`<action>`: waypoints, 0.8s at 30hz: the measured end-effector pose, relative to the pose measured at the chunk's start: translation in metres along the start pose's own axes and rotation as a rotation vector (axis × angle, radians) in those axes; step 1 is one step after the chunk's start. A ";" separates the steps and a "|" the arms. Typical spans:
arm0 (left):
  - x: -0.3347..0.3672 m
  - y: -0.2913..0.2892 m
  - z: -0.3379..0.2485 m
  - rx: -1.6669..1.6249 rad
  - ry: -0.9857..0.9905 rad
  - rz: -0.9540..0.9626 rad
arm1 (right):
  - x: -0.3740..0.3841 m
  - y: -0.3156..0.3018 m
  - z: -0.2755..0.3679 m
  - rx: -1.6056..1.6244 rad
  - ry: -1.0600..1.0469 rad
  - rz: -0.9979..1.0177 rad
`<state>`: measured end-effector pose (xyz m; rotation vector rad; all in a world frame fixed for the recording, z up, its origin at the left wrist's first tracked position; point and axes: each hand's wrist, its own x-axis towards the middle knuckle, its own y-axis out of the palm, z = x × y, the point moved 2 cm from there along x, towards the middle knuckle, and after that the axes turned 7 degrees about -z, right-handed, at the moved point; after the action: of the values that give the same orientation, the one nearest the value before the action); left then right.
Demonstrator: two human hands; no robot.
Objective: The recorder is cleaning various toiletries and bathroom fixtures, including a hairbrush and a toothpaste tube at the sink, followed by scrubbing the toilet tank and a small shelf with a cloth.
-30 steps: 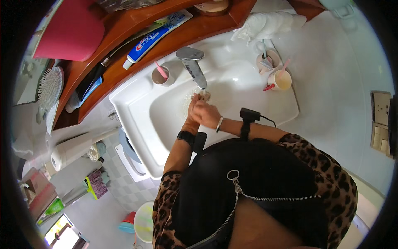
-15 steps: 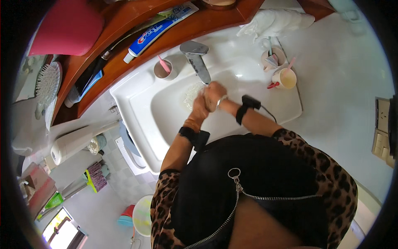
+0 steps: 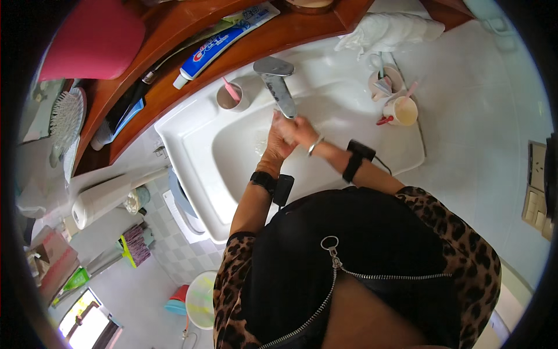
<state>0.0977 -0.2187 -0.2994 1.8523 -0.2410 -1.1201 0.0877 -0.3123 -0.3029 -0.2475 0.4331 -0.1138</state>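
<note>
Below the grey metal faucet [image 3: 278, 92], my two hands meet over the white sink basin [image 3: 229, 154]. My left hand [image 3: 277, 139] points toward the faucet with its fingers stretched out, partly covered by the other hand. Laid across it from the right is my right hand [image 3: 303, 132], smeared by motion, its fingers hard to make out. No object shows between them. A silver bangle [image 3: 315, 146] circles my right wrist, and black straps with small boxes sit on both forearms.
A cup with a pink toothbrush [image 3: 232, 93] stands left of the faucet. Two more cups [image 3: 401, 110] with brushes are at the sink's right rim. On the wooden shelf [image 3: 302, 26] lies a toothpaste tube [image 3: 218, 49]; a white cloth [image 3: 389, 34] is beside it.
My left hand has shifted up toward the faucet and its fingers now stretch out. My right hand has slid over beside it, nearer the wrist side.
</note>
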 end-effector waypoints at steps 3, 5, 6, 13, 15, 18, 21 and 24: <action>0.000 -0.029 -0.004 0.084 0.048 0.104 | -0.067 0.014 0.049 -0.011 -0.300 -0.129; 0.004 -0.032 0.007 0.047 -0.010 0.077 | -0.067 0.010 0.035 -0.366 -0.485 -0.142; 0.007 -0.025 0.016 0.051 -0.016 0.079 | -0.050 0.004 0.020 -0.365 -0.482 -0.149; 0.009 0.017 0.016 0.191 0.175 -0.180 | -0.011 -0.033 0.032 -0.405 -0.286 -0.441; 0.011 -0.005 0.003 0.136 0.113 -0.031 | -0.046 -0.001 0.043 -0.285 -0.372 -0.334; 0.005 -0.042 -0.011 0.051 0.003 0.272 | -0.062 0.021 0.048 -0.285 -0.422 -0.170; 0.006 -0.022 0.006 0.121 0.048 -0.192 | -0.015 -0.003 0.042 -0.502 -0.175 -0.255; -0.003 0.014 0.014 0.265 0.122 -0.126 | 0.046 -0.046 -0.018 -0.543 -0.162 -0.325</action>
<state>0.0886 -0.2333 -0.2883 2.1888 -0.2131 -1.0969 0.1183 -0.3681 -0.3254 -0.8565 0.2516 -0.2920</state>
